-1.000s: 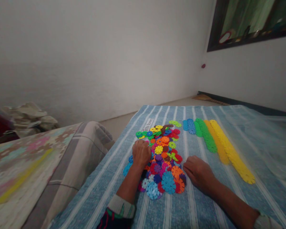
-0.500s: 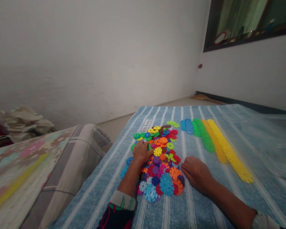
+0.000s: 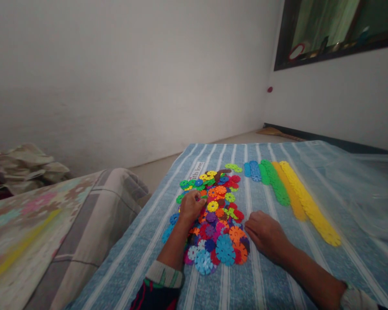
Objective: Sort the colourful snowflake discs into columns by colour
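Note:
A pile of flower-shaped plastic discs [image 3: 225, 250] in many colours lies on a blue-and-white striped cloth [image 3: 132, 258]. My left hand [image 3: 191, 208] is over the pile's left side, thumb and fingers drawn together; whatever may be between them is hidden. Just right of the pile, my right hand [image 3: 265, 232] hovers low with its fingers curled closed, and I cannot see whether they hold a disc. Overlapping discs form rows by colour on the right: blue [image 3: 255, 171], green [image 3: 277, 186], orange [image 3: 289, 191] and yellow [image 3: 310, 202].
A clear plastic bag [image 3: 368, 193] lies on the right of the cloth. To the left is another surface with a floral cover [image 3: 42, 215] and a grey plaid cloth [image 3: 106, 198]. Behind are a white wall [image 3: 132, 77] and a dark-framed window [image 3: 330, 34].
My left hand's fingers have closed together over the pile, where thumb and fingers were apart before. My right hand has hardly moved. The view has shifted slightly.

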The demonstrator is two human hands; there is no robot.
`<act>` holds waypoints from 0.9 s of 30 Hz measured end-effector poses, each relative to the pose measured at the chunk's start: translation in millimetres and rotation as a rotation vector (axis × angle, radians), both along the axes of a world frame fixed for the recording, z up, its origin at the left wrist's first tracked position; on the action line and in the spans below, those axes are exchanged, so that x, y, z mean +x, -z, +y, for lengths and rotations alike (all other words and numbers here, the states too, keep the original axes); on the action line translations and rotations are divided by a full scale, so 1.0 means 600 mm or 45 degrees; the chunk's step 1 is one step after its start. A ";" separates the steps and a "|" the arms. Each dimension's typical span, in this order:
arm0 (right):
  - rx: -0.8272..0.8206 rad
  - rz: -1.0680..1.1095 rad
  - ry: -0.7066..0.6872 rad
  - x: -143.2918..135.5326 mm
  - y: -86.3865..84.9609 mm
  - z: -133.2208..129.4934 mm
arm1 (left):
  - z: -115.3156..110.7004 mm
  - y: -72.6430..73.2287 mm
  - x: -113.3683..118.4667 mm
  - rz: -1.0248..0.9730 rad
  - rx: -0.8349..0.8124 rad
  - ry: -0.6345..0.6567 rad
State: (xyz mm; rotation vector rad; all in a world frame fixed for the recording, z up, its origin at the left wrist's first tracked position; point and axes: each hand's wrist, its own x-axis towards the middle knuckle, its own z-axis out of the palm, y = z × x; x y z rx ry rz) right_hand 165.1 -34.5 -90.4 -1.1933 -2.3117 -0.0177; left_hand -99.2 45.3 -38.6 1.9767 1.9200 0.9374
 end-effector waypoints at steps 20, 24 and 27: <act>0.164 0.115 -0.019 -0.006 -0.018 0.003 | -0.085 -0.045 0.032 -1.088 -0.126 0.036; 0.203 0.358 -0.060 -0.017 -0.037 -0.003 | -0.107 -0.053 0.063 -0.980 -0.260 0.246; 0.168 0.589 -0.099 -0.024 -0.045 -0.008 | -0.121 -0.053 0.082 -0.883 -0.304 0.405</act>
